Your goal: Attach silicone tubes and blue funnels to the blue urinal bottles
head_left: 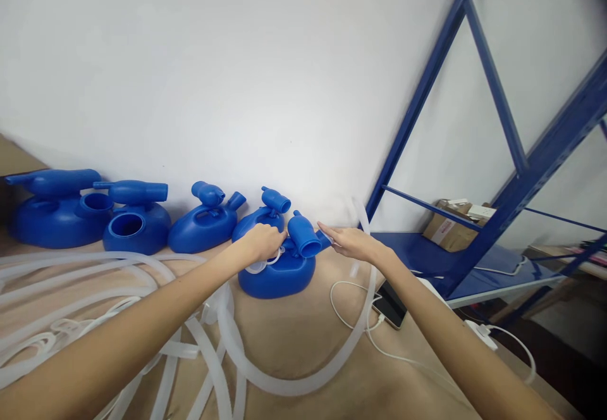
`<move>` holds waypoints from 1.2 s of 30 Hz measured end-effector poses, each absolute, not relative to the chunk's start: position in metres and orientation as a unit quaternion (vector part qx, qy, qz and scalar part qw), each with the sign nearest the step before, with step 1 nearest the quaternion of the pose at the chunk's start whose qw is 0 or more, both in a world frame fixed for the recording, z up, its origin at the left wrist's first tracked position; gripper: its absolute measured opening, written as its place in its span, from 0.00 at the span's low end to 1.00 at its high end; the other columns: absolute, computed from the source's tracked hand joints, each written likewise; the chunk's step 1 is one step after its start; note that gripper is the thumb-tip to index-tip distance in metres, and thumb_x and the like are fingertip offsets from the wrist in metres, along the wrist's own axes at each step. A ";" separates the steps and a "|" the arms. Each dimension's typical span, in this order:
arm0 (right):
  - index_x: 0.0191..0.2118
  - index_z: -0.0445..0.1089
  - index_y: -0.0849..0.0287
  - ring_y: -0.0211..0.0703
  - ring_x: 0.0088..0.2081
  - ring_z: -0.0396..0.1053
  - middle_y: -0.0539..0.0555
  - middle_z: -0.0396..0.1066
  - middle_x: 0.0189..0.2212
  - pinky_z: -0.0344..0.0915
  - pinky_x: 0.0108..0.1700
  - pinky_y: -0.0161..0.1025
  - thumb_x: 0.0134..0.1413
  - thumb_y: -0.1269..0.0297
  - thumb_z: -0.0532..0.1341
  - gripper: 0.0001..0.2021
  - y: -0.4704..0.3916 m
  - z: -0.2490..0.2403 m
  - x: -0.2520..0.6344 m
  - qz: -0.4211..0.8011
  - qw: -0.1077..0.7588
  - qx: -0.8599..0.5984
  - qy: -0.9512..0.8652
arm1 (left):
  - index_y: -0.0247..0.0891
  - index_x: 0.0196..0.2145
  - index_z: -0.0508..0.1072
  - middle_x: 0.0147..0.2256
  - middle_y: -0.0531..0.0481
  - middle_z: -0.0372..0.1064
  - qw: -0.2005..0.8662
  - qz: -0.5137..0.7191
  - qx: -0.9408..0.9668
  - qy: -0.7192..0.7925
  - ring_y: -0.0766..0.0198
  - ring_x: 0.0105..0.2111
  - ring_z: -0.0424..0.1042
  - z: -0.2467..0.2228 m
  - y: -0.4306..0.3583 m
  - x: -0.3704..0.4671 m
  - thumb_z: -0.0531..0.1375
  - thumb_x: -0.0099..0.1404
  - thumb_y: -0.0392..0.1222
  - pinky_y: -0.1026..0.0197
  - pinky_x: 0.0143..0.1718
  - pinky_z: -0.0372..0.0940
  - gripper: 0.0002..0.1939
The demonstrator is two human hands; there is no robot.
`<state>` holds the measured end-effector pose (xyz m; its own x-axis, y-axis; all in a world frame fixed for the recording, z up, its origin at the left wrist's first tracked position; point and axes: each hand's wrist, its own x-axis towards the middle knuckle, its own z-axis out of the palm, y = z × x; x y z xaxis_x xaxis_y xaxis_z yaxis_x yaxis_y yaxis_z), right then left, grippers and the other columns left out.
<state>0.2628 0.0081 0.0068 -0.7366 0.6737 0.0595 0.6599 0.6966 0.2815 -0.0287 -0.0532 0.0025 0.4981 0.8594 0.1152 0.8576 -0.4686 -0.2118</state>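
1. While the left hand [265,241] curls at the near blue container [277,279], its hidden fingertips leave any grip impossible to tell.
2. The right hand [351,243] reaches the spout [324,241], 1 finger straight; whether it grasps is unclear.
3. On the table [284,338], this container sits right of 4 other blue containers [202,227].

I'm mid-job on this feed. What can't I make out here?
All in the head view:
Left hand: its back hides the fingertips, so any grip on the white piece is unclear.
Right hand: overlaps the spout of the front blue container; contact unclear.
Translucent tubing: runs off the left and bottom edges.
White power strip: partly behind the right forearm.
Far-right items: blurred, edge-cropped.
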 end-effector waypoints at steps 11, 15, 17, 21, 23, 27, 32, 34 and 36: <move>0.66 0.67 0.59 0.49 0.38 0.81 0.59 0.81 0.46 0.73 0.49 0.44 0.70 0.49 0.54 0.28 0.001 0.024 0.258 -0.163 -0.110 0.412 0.889 | 0.32 0.53 0.74 0.39 0.30 0.80 0.123 0.010 -0.856 -0.501 0.40 0.40 0.81 0.003 -0.053 -0.029 0.57 0.69 0.38 0.50 0.36 0.73 0.17; 0.69 0.64 0.62 0.52 0.39 0.81 0.56 0.82 0.32 0.71 0.50 0.46 0.72 0.49 0.51 0.29 0.006 0.026 0.258 -0.147 -0.079 0.391 0.905 | 0.33 0.53 0.74 0.40 0.31 0.80 0.122 0.012 -0.857 -0.500 0.40 0.40 0.81 0.004 -0.053 -0.029 0.57 0.69 0.38 0.50 0.37 0.73 0.17; 0.69 0.63 0.61 0.52 0.39 0.81 0.56 0.82 0.32 0.71 0.49 0.46 0.72 0.49 0.51 0.30 0.007 0.030 0.259 -0.151 -0.060 0.390 0.906 | 0.33 0.54 0.74 0.40 0.30 0.80 0.121 0.013 -0.857 -0.501 0.41 0.40 0.81 0.004 -0.053 -0.029 0.57 0.69 0.38 0.49 0.37 0.73 0.17; 0.69 0.63 0.61 0.52 0.40 0.81 0.57 0.83 0.33 0.71 0.48 0.44 0.70 0.49 0.53 0.30 0.009 0.037 0.259 -0.143 -0.038 0.395 0.907 | 0.33 0.54 0.74 0.40 0.30 0.79 0.120 0.011 -0.857 -0.501 0.41 0.39 0.81 0.004 -0.053 -0.029 0.57 0.69 0.39 0.49 0.36 0.73 0.17; 0.69 0.63 0.60 0.52 0.42 0.81 0.58 0.83 0.35 0.71 0.50 0.44 0.71 0.50 0.53 0.29 0.008 0.041 0.258 -0.152 -0.029 0.394 0.906 | 0.33 0.53 0.74 0.40 0.31 0.80 0.120 0.010 -0.857 -0.500 0.41 0.39 0.81 0.004 -0.053 -0.029 0.58 0.70 0.40 0.49 0.37 0.74 0.17; 0.71 0.60 0.61 0.50 0.40 0.81 0.58 0.83 0.37 0.71 0.48 0.41 0.69 0.54 0.55 0.30 0.004 0.048 0.255 -0.179 -0.009 0.410 0.894 | 0.33 0.54 0.74 0.40 0.31 0.80 0.121 0.011 -0.857 -0.501 0.41 0.40 0.81 0.004 -0.053 -0.029 0.58 0.69 0.38 0.49 0.38 0.74 0.17; 0.69 0.63 0.63 0.46 0.34 0.78 0.54 0.80 0.29 0.68 0.39 0.36 0.60 0.64 0.60 0.31 0.000 0.055 0.250 -0.137 0.003 0.387 0.912 | 0.33 0.54 0.74 0.40 0.31 0.80 0.121 0.011 -0.856 -0.502 0.40 0.40 0.81 0.004 -0.053 -0.029 0.58 0.69 0.39 0.48 0.37 0.74 0.17; 0.66 0.68 0.63 0.45 0.32 0.76 0.54 0.80 0.29 0.66 0.37 0.36 0.58 0.67 0.61 0.30 0.000 0.055 0.248 -0.092 0.005 0.368 0.925 | 0.33 0.54 0.74 0.40 0.31 0.80 0.120 0.011 -0.856 -0.502 0.40 0.40 0.81 0.005 -0.053 -0.028 0.58 0.69 0.39 0.49 0.37 0.74 0.17; 0.63 0.71 0.63 0.45 0.31 0.75 0.55 0.80 0.31 0.65 0.36 0.36 0.55 0.68 0.62 0.29 0.002 0.054 0.245 -0.037 0.005 0.358 0.933 | 0.33 0.53 0.75 0.40 0.31 0.80 0.120 0.011 -0.856 -0.503 0.40 0.40 0.81 0.004 -0.053 -0.029 0.58 0.69 0.38 0.49 0.37 0.74 0.17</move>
